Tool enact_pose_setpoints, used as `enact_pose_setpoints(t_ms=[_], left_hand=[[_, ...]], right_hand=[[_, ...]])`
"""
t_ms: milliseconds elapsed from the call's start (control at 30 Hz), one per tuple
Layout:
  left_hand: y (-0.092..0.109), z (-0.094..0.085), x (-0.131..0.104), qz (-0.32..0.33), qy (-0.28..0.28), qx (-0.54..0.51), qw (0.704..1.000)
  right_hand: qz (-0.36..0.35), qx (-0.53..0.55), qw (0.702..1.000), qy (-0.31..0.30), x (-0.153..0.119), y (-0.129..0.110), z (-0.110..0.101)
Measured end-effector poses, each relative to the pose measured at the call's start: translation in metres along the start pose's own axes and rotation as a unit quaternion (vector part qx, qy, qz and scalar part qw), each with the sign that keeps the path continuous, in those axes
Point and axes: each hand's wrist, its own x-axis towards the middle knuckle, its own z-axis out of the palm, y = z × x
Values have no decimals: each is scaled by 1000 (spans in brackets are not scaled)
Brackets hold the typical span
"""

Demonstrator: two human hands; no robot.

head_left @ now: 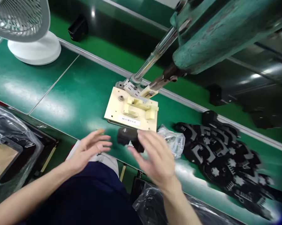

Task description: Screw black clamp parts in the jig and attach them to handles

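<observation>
Fixture plate (112, 104) as reference: black part (126, 135) just on its near side, blurred, right hand (157, 156) apparently clamped on it, fingers covering its right end. Left hand (90, 148) near-left of plate, fingers apart. Green press (213, 45) beyond plate, upper end cut off.

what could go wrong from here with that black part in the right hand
The right hand holds the black part near the front edge of the green table, and the left hand is not supporting it, so a slip might send it over the edge.
The clear plastic bag lies right beside the right hand and could get knocked.
In the heap of black parts, pieces overlap, so a bump might make some slide.
</observation>
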Motion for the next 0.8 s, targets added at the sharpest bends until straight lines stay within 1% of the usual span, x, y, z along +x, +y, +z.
enact_pose_setpoints(t_ms=[33, 67, 100, 133, 200, 233, 300, 367, 433, 500, 533, 600, 667, 800], left_hand=[[1, 12, -6, -46, -35, -76, 995], [2, 20, -11, -81, -61, -125, 987], [4, 26, -15, -104, -77, -146, 981], [5, 29, -18, -119, -83, -146, 978], [6, 29, -21, -132, -81, -113, 982], [6, 27, -22, -130, -77, -89, 985], [5, 24, -23, -117, -74, -38, 990], [3, 23, -23, -106, -80, 3, 991], [2, 24, -23, -105, -94, 27, 990], [1, 27, -22, -102, -109, 39, 988], [0, 29, -22, -98, -116, 42, 988], [-1, 33, -22, -90, -122, 46, 987], [-2, 35, -21, -90, -123, 43, 987], [-3, 38, -21, -103, -126, 12, 987]], right_hand=[[-17, -9, 1000, 24, -14, -16, 6], [-30, -17, 998, 43, -28, -31, 13], [-37, -24, 997, 60, -41, -45, 20], [-35, -28, 996, 76, -53, -56, 27], [-3, -30, 993, 111, -70, -75, 39], [22, -26, 991, 127, -77, -82, 44], [95, 3, 984, 152, -85, -93, 50], [188, 81, 966, 158, -88, -102, 51], [267, 190, 933, 146, -91, -109, 49], [307, 262, 905, 134, -93, -116, 46], [317, 272, 898, 138, -94, -118, 45], [326, 255, 897, 155, -95, -122, 43], [317, 235, 903, 171, -96, -123, 41], [272, 191, 925, 181, -94, -122, 38]])
